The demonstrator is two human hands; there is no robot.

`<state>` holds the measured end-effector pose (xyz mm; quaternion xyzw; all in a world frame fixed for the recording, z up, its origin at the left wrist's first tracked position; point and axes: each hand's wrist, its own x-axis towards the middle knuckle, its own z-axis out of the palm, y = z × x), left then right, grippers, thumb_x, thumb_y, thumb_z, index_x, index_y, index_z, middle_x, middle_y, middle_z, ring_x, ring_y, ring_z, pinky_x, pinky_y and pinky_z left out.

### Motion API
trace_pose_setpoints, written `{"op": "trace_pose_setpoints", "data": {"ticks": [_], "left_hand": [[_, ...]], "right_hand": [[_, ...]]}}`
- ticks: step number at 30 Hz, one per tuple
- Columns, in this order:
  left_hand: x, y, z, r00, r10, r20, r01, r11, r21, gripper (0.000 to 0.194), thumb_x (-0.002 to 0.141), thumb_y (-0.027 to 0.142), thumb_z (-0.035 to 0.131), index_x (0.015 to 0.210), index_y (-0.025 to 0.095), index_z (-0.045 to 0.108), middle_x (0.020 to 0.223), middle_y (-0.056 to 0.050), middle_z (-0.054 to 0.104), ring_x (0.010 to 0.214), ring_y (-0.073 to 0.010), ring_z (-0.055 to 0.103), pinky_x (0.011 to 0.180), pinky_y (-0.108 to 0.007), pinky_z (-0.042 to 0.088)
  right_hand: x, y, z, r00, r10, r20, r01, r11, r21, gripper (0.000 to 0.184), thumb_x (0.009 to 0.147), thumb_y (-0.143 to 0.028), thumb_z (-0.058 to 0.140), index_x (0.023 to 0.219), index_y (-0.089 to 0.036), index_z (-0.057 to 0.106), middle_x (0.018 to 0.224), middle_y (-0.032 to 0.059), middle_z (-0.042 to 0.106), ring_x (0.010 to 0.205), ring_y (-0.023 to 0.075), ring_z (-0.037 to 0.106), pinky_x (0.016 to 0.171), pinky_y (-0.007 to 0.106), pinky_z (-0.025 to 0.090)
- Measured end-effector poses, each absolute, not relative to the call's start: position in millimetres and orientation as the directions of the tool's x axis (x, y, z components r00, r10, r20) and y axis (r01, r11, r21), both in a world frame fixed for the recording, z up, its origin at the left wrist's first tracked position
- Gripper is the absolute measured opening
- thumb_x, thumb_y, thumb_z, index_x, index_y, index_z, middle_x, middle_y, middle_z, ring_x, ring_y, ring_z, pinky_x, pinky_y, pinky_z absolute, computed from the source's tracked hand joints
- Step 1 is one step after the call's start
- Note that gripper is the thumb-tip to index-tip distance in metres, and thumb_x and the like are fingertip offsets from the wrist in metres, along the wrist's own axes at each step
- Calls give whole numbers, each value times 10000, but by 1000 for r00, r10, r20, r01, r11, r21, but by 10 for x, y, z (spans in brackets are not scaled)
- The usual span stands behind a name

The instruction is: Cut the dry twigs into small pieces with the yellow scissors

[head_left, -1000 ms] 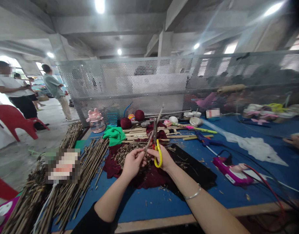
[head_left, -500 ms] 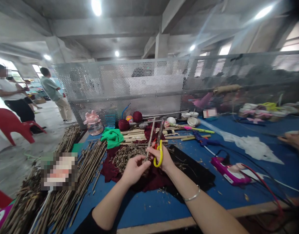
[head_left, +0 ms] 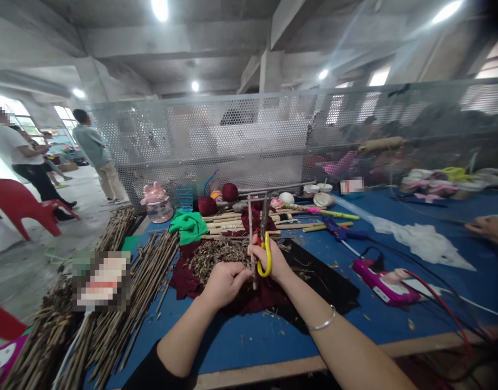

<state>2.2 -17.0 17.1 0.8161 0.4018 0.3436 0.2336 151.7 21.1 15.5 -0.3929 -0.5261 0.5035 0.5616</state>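
My left hand (head_left: 223, 283) is closed around the lower end of a thin dry stick (head_left: 251, 238), which stands nearly upright over the table. My right hand (head_left: 273, 259) grips yellow-handled scissors (head_left: 266, 244), blades pointing up just right of the stick. Both hands hover above a dark red cloth (head_left: 249, 295) covered with a heap of dry twig trimmings (head_left: 216, 254). A silver bracelet sits on my right wrist.
A blue table (head_left: 249, 341) holds bundles of long sticks (head_left: 123, 303) at left, green cloth (head_left: 188, 226), yarn balls (head_left: 230, 191), cut sticks, a pink glue gun (head_left: 385, 287) with cords, white cloth (head_left: 423, 241). Mesh fence behind. Another person's hand (head_left: 490, 227) at right; people stand far left.
The stick has swung from leaning right to nearly upright. My left hand has slid lower and nearer to me, while the scissors stay beside the stick.
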Motion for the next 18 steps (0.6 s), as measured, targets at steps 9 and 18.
{"op": "trace_pose_setpoints", "data": {"ticks": [9,18], "left_hand": [[-105,49,40,89,875,477,545,-443,712,261,818,282,451,1013,193,600,953,-63,623,894,-166,556,819,-290,405],[-70,-16,117,73,884,462,440,-444,781,254,796,333,481,899,168,645,862,-63,638,810,-159,571,753,-271,425]], "right_hand": [[1637,274,76,-315,934,168,-346,52,-937,225,656,-264,554,763,-211,364,502,-72,509,360,67,394,366,182,281],[1524,135,99,-498,861,103,-171,19,-985,201,659,-267,576,716,-182,402,543,-48,538,388,51,406,384,171,311]]}}
